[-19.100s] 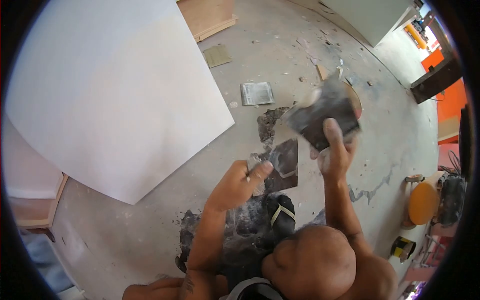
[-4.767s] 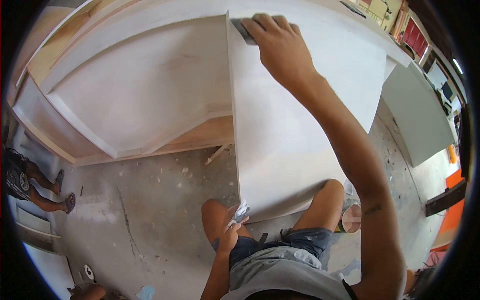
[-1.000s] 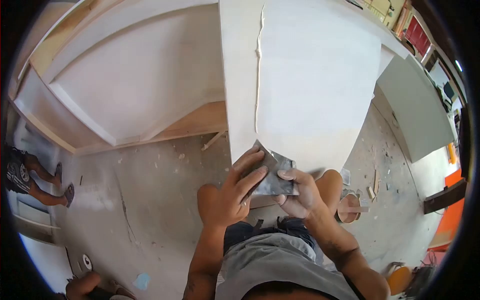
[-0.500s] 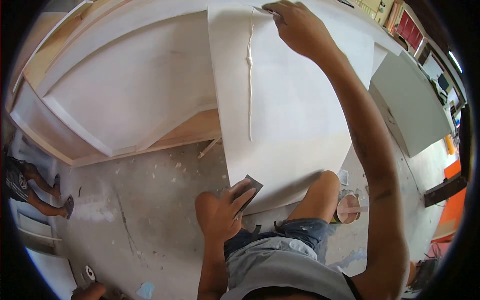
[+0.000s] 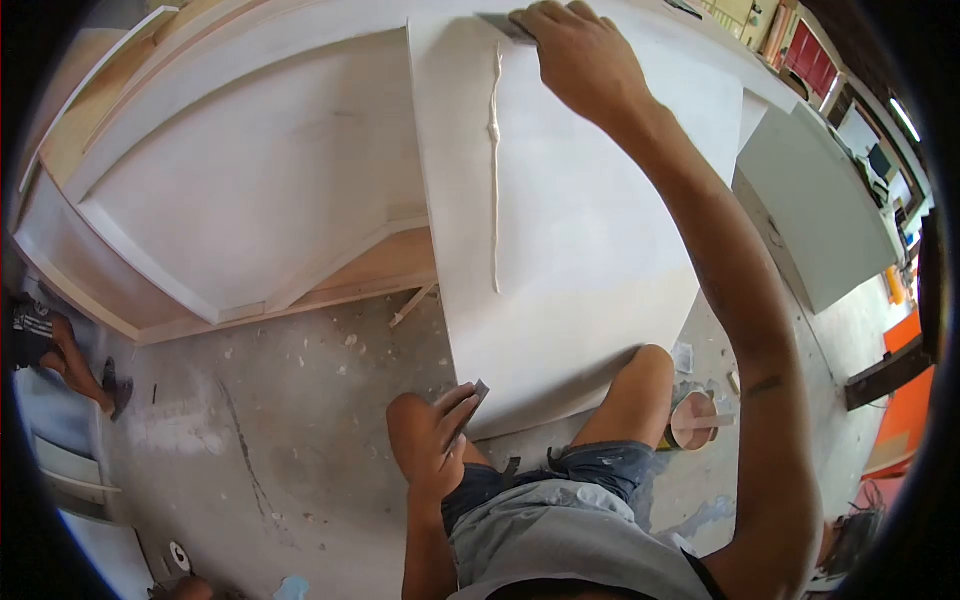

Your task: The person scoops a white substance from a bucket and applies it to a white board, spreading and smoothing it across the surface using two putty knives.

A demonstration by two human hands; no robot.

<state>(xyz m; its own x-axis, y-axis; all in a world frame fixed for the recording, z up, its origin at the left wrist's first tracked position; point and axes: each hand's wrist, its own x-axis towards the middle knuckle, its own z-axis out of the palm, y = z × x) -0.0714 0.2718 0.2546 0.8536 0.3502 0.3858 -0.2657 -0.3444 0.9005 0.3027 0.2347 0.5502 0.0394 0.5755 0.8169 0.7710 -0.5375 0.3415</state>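
Note:
A large white panel (image 5: pixel 590 220) slopes down in front of me, with a raised line of off-white paste (image 5: pixel 494 170) running along its left part. At the panel's top edge, my right hand (image 5: pixel 575 40) grips a thin grey scraper (image 5: pixel 505 27), just above the upper end of the paste line. My left hand (image 5: pixel 437 445) is beside the panel's lower left corner, near my knee, with its fingers round a small dark flat scraper (image 5: pixel 468 412) seen nearly edge-on.
White framed furniture (image 5: pixel 260 180) stands to the left. An open tin of pinkish material (image 5: pixel 693 420) is on the floor right of my knee. A grey-white box-like piece (image 5: pixel 820 200) stands at the right. Another person's legs (image 5: pixel 80 365) show at the far left.
My right hand has shifted slightly left, and more of its scraper shows. The left hand has moved down a little and turned its scraper edge-on. The other person's legs have shifted left.

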